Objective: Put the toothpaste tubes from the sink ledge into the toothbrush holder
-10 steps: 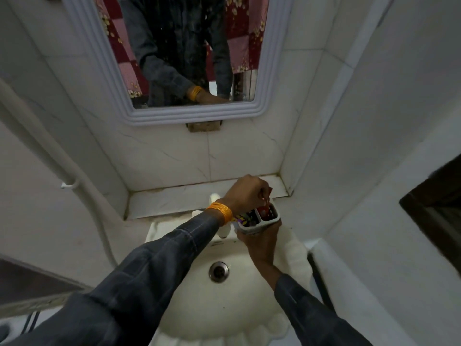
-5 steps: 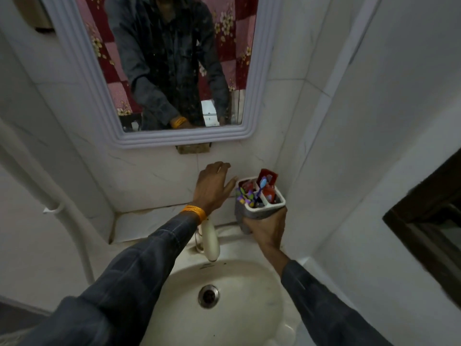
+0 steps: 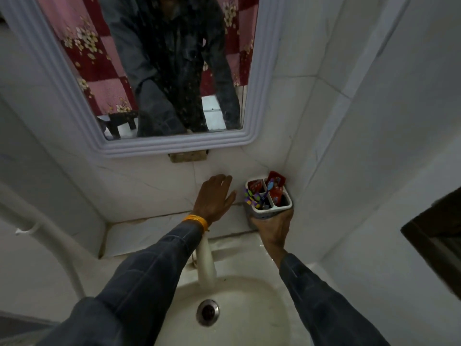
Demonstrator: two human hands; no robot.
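Observation:
A grey toothbrush holder [image 3: 283, 209] with four compartments stands in the back right corner of the sink ledge [image 3: 154, 227]. Red toothpaste tubes [image 3: 275, 187] stick up from its rear compartments, and purple toothbrushes [image 3: 252, 199] lean out of a front one. My right hand [image 3: 273, 227] is wrapped around the holder's base from below. My left hand [image 3: 215, 198], with an orange band at the wrist, hovers flat and open just left of the holder, near the wall, holding nothing.
A white tap [image 3: 205, 263] rises from the basin [image 3: 249, 308] below my left wrist, with the drain [image 3: 207, 312] in the middle. A framed mirror [image 3: 159, 71] hangs above. A white pipe [image 3: 57, 245] runs down the left wall; tiled walls close in on the right.
The holder, held over the basin earlier, has gone up and back into the ledge's right corner. My left hand left the holder's top and opened beside it.

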